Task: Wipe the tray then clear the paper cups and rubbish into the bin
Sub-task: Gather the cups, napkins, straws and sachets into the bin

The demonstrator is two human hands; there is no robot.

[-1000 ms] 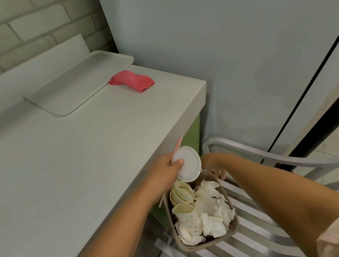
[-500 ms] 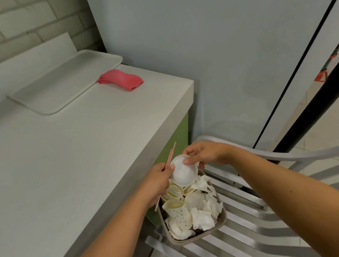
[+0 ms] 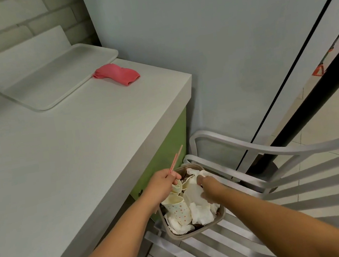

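Observation:
A small grey bin stands on a slatted chair beside the counter. It is full of crumpled white tissues and paper cups, one of them spotted. My left hand hovers over the bin's near-left rim and pinches a pink straw that points up and away. My right hand reaches down into the bin and presses a white lid among the rubbish. The white tray lies bare at the back of the counter.
A folded pink cloth lies next to the tray's right end. The grey chair fills the right side, its armrest curving just behind the bin. A blue-grey wall and a black pole stand beyond it.
My right hand has taken the white lid from my left hand and pushed it down into the bin. My left hand keeps the pink straw and has dropped slightly.

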